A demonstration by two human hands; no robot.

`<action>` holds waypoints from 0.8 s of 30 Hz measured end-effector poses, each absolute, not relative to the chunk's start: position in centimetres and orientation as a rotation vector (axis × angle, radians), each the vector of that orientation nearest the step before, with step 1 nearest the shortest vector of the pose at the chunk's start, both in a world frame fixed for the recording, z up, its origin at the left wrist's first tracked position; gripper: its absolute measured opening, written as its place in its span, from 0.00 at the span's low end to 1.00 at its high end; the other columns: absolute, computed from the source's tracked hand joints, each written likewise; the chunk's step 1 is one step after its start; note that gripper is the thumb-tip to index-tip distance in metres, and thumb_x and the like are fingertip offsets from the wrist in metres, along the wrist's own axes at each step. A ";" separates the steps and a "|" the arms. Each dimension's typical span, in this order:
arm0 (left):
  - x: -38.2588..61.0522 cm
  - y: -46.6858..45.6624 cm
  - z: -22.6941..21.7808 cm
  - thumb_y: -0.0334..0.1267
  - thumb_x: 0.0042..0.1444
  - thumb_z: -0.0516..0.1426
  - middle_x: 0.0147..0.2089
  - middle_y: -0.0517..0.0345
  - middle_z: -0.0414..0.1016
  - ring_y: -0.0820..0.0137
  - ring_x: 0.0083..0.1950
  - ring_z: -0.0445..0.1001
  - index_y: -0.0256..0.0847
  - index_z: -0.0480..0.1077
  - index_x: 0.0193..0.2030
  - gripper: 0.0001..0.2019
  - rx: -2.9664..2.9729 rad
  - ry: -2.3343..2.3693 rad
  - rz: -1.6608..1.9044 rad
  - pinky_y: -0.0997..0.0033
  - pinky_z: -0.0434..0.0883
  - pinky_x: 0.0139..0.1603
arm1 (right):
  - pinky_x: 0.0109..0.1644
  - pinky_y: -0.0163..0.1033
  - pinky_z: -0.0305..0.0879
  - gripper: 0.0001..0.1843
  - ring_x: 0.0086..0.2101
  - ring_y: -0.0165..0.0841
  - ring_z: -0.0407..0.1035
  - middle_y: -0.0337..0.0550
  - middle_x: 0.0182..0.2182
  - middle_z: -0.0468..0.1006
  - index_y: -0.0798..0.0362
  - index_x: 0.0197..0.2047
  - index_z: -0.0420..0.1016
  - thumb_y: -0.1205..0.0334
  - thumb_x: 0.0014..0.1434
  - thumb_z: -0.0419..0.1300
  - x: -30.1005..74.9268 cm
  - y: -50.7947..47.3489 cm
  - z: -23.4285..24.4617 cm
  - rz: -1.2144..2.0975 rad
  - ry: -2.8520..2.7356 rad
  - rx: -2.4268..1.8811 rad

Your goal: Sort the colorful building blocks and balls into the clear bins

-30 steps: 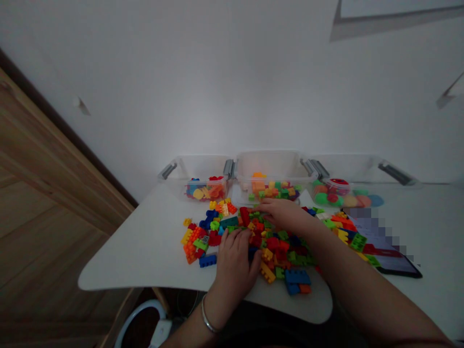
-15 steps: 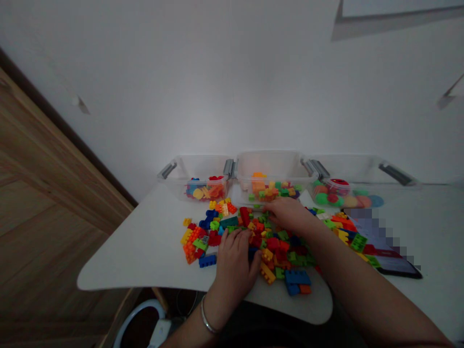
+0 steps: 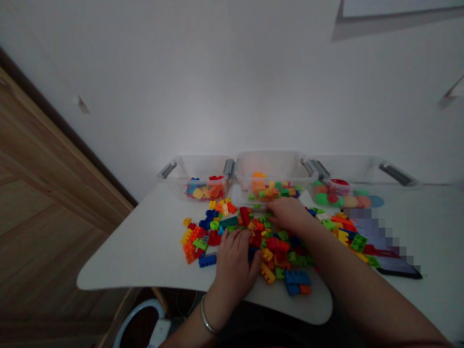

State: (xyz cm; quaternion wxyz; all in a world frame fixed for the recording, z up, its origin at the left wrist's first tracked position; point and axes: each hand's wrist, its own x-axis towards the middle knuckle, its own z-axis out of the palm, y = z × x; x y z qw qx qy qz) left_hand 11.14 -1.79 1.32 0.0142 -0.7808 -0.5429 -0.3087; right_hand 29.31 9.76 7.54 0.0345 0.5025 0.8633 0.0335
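The left hand [image 3: 234, 266] is resting curled on the near edge of a spread pile of plastic building bricks [image 3: 270, 246], its fingers [image 3: 237, 239] lying over the bricks. The right hand [image 3: 289, 216] is reaching into the far side of the pile, bending down among the pieces. Both hands are touching bricks, but I cannot tell whether either is gripping one. The pile is sitting near the middle of a white surface [image 3: 145, 256] and spilling right onto a dark tablet [image 3: 384, 256] with a pixelated screen. Three clear plastic bins are standing in a row along the far edge: the left bin [image 3: 203, 166] and middle bin [image 3: 271, 164] are holding mixed bricks, and the right bin [image 3: 348, 169] is holding round coloured pieces. A metal bangle [image 3: 207, 316] is circling the left wrist.
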 end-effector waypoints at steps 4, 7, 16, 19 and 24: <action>11.1 -1.8 1.2 0.36 0.58 0.55 0.54 0.46 0.76 0.53 0.57 0.71 0.37 0.66 0.56 0.19 -2.429 -1.691 -0.966 0.39 0.62 0.64 | 0.46 0.41 0.69 0.11 0.46 0.42 0.73 0.50 0.43 0.80 0.52 0.43 0.78 0.62 0.56 0.61 29.6 9.8 8.0 0.077 2.781 1.505; 11.1 -1.7 1.2 0.36 0.58 0.55 0.54 0.46 0.76 0.53 0.57 0.71 0.37 0.66 0.56 0.18 -2.429 -1.686 -0.972 0.39 0.62 0.64 | 0.49 0.42 0.67 0.11 0.46 0.41 0.72 0.48 0.44 0.79 0.52 0.43 0.77 0.63 0.56 0.61 30.0 9.4 9.3 0.079 2.963 1.474; 11.0 -1.7 1.2 0.36 0.58 0.55 0.54 0.46 0.76 0.53 0.57 0.71 0.37 0.66 0.55 0.18 -2.437 -1.682 -0.964 0.39 0.61 0.64 | 0.48 0.47 0.65 0.09 0.41 0.39 0.71 0.44 0.39 0.78 0.49 0.43 0.73 0.63 0.57 0.61 32.7 6.8 14.0 0.911 3.672 1.793; 11.0 -1.7 1.1 0.36 0.59 0.55 0.54 0.46 0.76 0.53 0.57 0.71 0.36 0.66 0.55 0.18 -2.432 -1.682 -0.972 0.39 0.61 0.64 | 0.43 0.46 0.66 0.09 0.35 0.37 0.69 0.42 0.34 0.76 0.48 0.42 0.73 0.61 0.56 0.62 33.4 6.8 14.2 1.061 3.685 2.113; 11.0 -1.7 1.2 0.36 0.59 0.55 0.54 0.46 0.76 0.53 0.57 0.71 0.37 0.66 0.56 0.18 -2.438 -1.697 -0.959 0.39 0.61 0.64 | 0.44 0.46 0.66 0.12 0.36 0.37 0.69 0.41 0.34 0.75 0.50 0.42 0.74 0.56 0.56 0.62 33.9 9.4 11.9 0.673 3.594 2.598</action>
